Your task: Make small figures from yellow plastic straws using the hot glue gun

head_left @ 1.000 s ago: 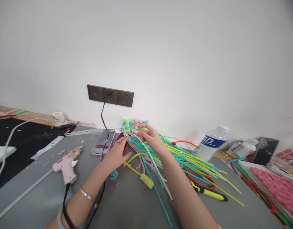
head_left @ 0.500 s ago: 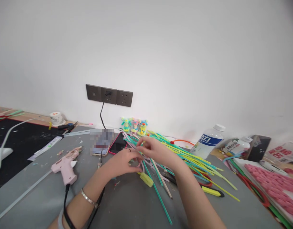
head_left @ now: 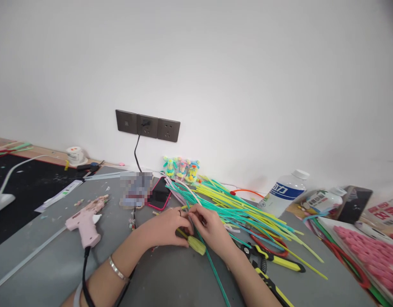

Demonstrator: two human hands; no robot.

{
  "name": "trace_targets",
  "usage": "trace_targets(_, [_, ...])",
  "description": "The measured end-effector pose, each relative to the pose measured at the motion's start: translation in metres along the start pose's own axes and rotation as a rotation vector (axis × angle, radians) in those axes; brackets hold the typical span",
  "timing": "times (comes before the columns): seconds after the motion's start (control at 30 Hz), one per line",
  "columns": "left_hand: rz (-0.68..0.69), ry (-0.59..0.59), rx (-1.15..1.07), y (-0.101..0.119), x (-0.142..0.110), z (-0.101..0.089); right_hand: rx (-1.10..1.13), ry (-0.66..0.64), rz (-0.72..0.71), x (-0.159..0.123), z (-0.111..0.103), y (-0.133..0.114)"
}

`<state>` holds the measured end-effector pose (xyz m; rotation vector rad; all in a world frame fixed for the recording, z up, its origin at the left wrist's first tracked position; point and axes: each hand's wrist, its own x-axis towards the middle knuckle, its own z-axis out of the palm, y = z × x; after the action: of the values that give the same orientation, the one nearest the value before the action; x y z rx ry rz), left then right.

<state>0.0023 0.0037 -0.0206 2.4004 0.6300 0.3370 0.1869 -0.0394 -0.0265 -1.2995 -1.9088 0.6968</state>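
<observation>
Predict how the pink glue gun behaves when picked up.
The pink glue gun likely handles as one stiff piece, given its moulded-looking body. The black cord leaving its grip may tug. The long pale stick behind it could swing or snag.

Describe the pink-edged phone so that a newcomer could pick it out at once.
Start from the dark socket strip on the white wall. Below it, on the grey tabletop, lies the pink-edged phone, just left of the green and yellow stems. Its screen is dark, and the other phone beside it lacks that bright rim.
</observation>
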Motion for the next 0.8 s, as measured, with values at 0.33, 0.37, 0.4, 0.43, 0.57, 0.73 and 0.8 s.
trace_targets(0.33, [0.062, 0.017, 0.064, 0.007, 0.002, 0.009, -0.045, 0.057, -0.023, -0.001, -0.004, 0.009])
trace_targets(0.37, [0.063, 0.024, 0.073, 0.008, 0.002, 0.008, -0.044, 0.056, -0.022, -0.001, -0.004, 0.009])
trace_targets(0.4, [0.062, 0.032, 0.078, 0.01, 0.002, 0.006, -0.04, 0.052, -0.02, -0.001, -0.004, 0.008])
trace_targets(0.43, [0.061, 0.036, 0.076, 0.011, 0.002, 0.005, -0.03, 0.046, -0.018, -0.001, -0.005, 0.007])
trace_targets(0.57, [0.065, 0.008, 0.02, 0.011, 0.001, 0.001, 0.017, 0.009, 0.0, 0.0, -0.007, 0.006])
trace_targets(0.73, [0.042, -0.007, -0.102, 0.007, 0.001, 0.0, -0.068, -0.093, -0.006, 0.0, -0.011, 0.009])
trace_targets(0.8, [0.036, 0.023, -0.135, 0.007, 0.001, -0.001, -0.082, -0.104, 0.005, -0.001, -0.013, 0.01])
